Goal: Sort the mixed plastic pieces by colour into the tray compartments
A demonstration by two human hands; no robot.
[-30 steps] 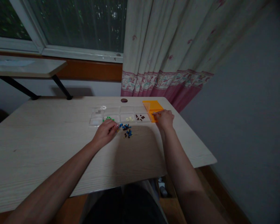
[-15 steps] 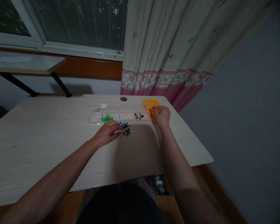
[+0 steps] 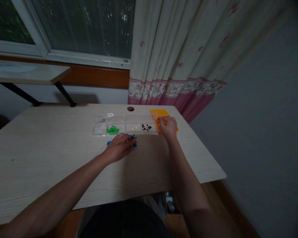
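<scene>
My left hand lies over a loose pile of small blue and dark pieces, its fingers loosely bent and somewhat apart. Blue bits show on both sides of it; the rest are hidden beneath. My right hand is over an orange sheet or tray, thumb and fingertips pinched together. Whatever they hold is too small to make out. Between the hands and the wall is a clear compartment box. Its front row holds green pieces, pale yellow pieces and dark brown pieces.
The wooden table has a round dark cable hole near its back edge. A raised shelf on black legs stands at the back left. A floral curtain hangs behind, with a plain wall on the right.
My left hand has come further over the pile, and blue pieces now show on its left. The right hand has shifted slightly left over the orange surface. The view has tilted a little.
</scene>
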